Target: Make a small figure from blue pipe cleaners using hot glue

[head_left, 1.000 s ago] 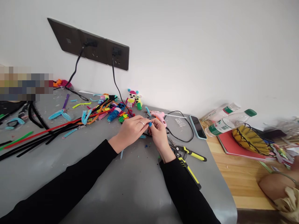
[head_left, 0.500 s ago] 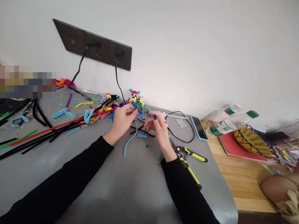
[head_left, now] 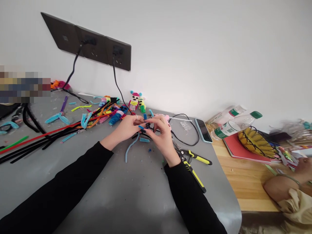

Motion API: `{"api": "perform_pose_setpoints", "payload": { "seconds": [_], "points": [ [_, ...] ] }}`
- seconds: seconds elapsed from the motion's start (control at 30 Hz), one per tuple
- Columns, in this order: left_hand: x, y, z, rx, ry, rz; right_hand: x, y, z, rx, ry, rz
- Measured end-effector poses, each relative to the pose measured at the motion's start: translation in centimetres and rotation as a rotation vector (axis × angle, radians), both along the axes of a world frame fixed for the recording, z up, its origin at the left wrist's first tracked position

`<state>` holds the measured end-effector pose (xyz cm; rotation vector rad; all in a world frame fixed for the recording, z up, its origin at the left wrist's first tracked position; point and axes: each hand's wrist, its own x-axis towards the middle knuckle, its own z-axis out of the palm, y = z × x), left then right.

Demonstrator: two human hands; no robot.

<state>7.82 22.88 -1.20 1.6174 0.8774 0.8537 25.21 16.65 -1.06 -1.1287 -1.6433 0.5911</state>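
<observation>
blue fuzzy strip, between our fingertips

we judge the strip [head_left: 145, 116] light and soft, perhaps bendy enough to hold a crease, and easiest to take near its ends, where we crush less pile. it is above the grey table [head_left: 136, 195]. our left hand [head_left: 123, 128] pinches it, fingers curled; our right hand [head_left: 162, 136] bends thumb and forefinger around it, though we cannot tell if they grip. a light blue piece [head_left: 144, 140] lies near.
</observation>
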Motion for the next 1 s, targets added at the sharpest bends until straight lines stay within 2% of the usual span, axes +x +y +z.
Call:
{"api": "perform_pose_setpoints", "payload": {
  "seconds": [0.2,0.33,0.5,0.67,0.87,1.0],
  "points": [
    [0.3,-0.3,-0.2,-0.014,0.029,-0.137,0.3,-0.6,0.3,-0.044,-0.002,0.089],
    [0.2,-0.3,-0.3,0.011,0.079,-0.152,0.7,-0.3,0.0,-0.098,0.002,0.088],
    [0.1,-0.4,-0.2,-0.053,0.073,-0.135,0.8,0.4,-0.4,-0.291,0.189,0.074],
    [0.4,-0.7,0.4,-0.066,0.040,-0.151,0.6,0.6,-0.3,-0.438,0.470,0.074],
    [0.7,-1.2,0.5,-0.059,-0.048,-0.122,0.8,0.9,-0.5,-0.416,0.688,0.058],
    [0.7,-1.2,0.3,-0.031,0.008,-0.092,0.9,1.1,-0.7,-0.350,0.740,0.012]
  ]
}}
